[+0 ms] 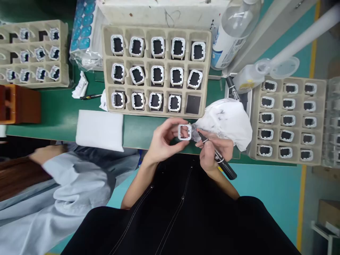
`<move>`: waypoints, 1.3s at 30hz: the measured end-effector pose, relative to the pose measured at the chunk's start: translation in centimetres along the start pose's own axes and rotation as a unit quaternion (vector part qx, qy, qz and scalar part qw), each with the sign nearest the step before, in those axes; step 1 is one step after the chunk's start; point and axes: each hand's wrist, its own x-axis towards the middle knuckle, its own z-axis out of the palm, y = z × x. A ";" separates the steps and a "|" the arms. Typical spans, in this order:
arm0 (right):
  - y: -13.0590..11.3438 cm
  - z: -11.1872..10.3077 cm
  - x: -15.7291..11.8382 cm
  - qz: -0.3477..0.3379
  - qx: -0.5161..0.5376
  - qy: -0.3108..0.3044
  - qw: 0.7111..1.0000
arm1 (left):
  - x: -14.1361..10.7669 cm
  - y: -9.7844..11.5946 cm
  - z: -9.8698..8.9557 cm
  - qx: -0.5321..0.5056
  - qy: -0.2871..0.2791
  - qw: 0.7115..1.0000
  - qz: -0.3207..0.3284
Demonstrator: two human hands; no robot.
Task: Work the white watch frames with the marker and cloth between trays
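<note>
black apron (180,212), marker (219,159) tip hidden, frame (184,131)

White frame (184,131) between both hands

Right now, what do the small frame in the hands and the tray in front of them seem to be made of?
The small frame looks like white moulded plastic: smooth, slightly glossy, thin even walls. The tray seems to be moulded paper pulp: matte beige, with thick soft-edged dividers. Neither can be confirmed by sight.

Left tray (33,53) cut off, co-worker's hand (44,154) blurred
</note>
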 end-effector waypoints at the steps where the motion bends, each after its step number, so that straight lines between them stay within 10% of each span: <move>1: -0.1 0.0 0.0 0.006 0.001 -0.006 1.000 | -0.5 -0.6 0.6 -0.003 0.010 1.000 -0.016; 39: -1.7 0.9 1.2 -0.047 -0.156 -0.036 0.986 | -2.0 -1.8 1.8 0.214 0.050 0.975 -0.028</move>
